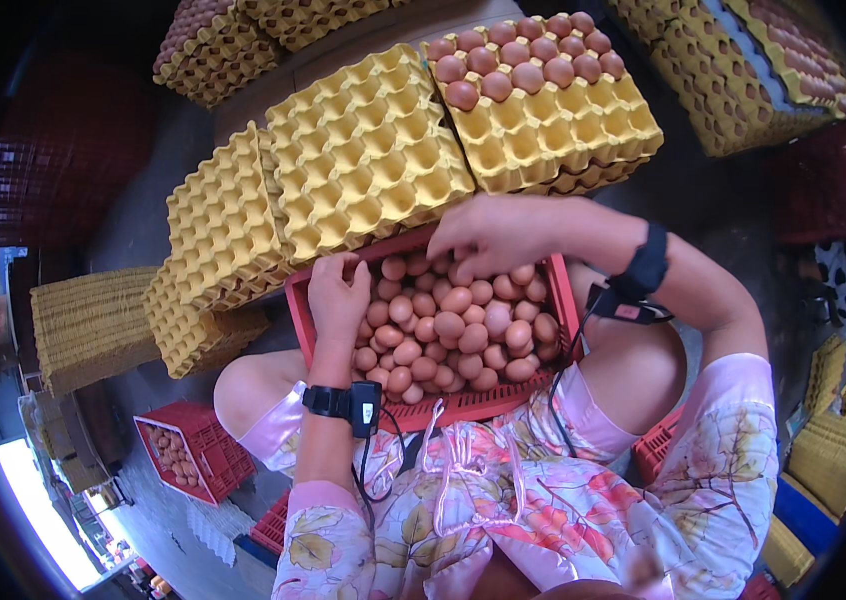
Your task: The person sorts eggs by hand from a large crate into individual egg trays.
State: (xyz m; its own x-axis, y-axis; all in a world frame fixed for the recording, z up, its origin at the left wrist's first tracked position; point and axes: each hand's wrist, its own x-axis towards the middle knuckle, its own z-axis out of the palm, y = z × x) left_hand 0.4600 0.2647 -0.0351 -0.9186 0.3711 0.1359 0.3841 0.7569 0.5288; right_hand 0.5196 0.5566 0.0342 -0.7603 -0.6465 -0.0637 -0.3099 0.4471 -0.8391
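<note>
A red plastic crate (463, 408) full of loose brown eggs (450, 325) stands between my legs. At its left end my left hand (336, 290) is closed with curled fingers. Whatever it may hold is hidden. My right hand (473, 236) reaches over the far side of the crate, fingers bent down onto the eggs there. Its palm is turned away, so anything in its grip is out of sight. Just beyond stands a yellow egg tray (533, 140) on a stack, its far rows filled with brown eggs. Left of it lies a yellow egg tray (368, 150) with bare cups.
More yellow tray stacks (228, 215) lean at the left. Filled tray stacks (733, 90) stand far right and far left. A smaller red crate of eggs (228, 450) sits on the floor at lower left. Straps and black cables (388, 485) run from both wrists.
</note>
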